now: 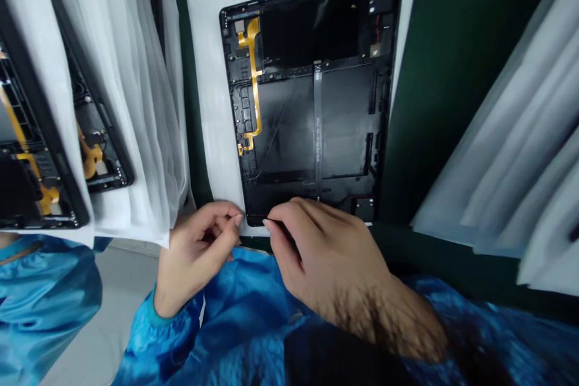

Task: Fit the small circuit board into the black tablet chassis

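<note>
An open black tablet housing [348, 120] lies on a white foam sheet [208, 72], its inside facing up. An orange flex cable [256, 84] runs down its left side, and a grey flat cable [317, 120] crosses the middle lengthwise. Beside the lower left corner, my left hand [199, 247] has thumb and index finger pressed together; whatever is between them is too small to make out. My right hand [325, 247] reaches over the bottom edge with its thumb and index tips pinched close to a thin dark reddish wire. Its palm hides part of that edge.
On the left, more tablet housings [104, 126] stand layered between white foam sheets [136, 72]. Another stack of foam sheets [506, 145] is at the right on the dark green table [461, 30]. Another person's blue sleeve [45, 295] shows at lower left.
</note>
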### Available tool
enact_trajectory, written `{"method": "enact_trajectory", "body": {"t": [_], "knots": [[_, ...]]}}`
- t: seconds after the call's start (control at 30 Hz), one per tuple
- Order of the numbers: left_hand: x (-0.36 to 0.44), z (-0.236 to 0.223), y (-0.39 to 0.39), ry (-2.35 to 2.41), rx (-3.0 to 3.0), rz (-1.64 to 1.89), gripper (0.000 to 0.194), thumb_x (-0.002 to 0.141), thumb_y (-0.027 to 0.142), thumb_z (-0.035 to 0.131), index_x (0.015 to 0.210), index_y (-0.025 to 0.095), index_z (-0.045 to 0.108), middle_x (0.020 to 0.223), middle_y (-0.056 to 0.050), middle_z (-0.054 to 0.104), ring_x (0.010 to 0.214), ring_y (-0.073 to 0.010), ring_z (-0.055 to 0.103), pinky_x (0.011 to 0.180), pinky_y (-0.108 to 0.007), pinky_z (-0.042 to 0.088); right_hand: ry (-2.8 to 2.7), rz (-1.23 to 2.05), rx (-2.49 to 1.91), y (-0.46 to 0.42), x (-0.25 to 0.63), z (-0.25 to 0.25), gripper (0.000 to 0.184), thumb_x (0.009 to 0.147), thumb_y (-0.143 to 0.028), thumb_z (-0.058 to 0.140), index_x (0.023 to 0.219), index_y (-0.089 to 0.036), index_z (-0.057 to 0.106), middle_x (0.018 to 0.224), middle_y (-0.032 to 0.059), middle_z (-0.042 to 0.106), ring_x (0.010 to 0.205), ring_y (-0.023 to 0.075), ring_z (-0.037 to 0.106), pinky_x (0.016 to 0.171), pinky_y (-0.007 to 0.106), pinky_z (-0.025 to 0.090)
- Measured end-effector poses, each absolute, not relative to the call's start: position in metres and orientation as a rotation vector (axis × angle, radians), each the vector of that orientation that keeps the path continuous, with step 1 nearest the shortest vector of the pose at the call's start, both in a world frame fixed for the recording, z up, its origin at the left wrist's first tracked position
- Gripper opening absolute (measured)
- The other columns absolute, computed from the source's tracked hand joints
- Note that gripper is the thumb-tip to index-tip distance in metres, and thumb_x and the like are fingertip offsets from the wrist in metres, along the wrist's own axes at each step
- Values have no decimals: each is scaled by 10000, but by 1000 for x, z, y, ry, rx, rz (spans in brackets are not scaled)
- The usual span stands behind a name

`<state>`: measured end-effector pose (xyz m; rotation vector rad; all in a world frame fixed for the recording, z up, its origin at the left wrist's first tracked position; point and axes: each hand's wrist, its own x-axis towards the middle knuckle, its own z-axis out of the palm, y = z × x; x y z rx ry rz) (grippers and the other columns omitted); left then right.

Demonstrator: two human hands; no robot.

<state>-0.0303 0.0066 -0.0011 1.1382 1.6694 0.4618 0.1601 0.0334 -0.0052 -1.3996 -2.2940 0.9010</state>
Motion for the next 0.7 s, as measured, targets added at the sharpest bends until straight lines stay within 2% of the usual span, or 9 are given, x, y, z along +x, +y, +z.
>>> {"method": "enact_trajectory", "body": {"t": [0.17, 0.33, 0.5, 0.7], "knots": [[-30, -2, 8, 1653, 1185, 485, 75, 908, 319, 625, 875, 266, 665, 542, 105, 581, 427, -29, 539, 428, -101, 388, -2323, 986, -1409, 41, 159, -1, 240, 953, -203, 475, 798, -161, 653, 642, -16, 588, 572, 133, 555, 549, 306, 339], [-31, -1, 8, 1642, 1217, 478, 86, 915, 319, 614, 886, 254, 663, 555, 99, 588, 428, -32, 544, 409, -107, 372, -2407, 899, -1365, 46, 159, -2, 311, 1013, -292, 473, 793, -180, 662, 665, -24, 610, 580, 133, 560, 534, 306, 316], [-31, -1, 8, 1632, 1228, 477, 93, 919, 314, 604, 873, 253, 658, 556, 99, 588, 435, -31, 554, 432, -95, 400, -2420, 1008, -1386, 47, 160, -3, 259, 989, -224, 470, 830, -176, 669, 713, -17, 628, 605, 130, 580, 536, 298, 303], [-30, -1, 9, 1644, 1275, 493, 79, 920, 302, 607, 873, 263, 657, 528, 110, 575, 419, -21, 532, 442, -82, 395, -2413, 999, -1430, 47, 158, -3, 273, 967, -235, 483, 730, -188, 608, 639, -34, 587, 542, 120, 507, 525, 298, 259]]}}
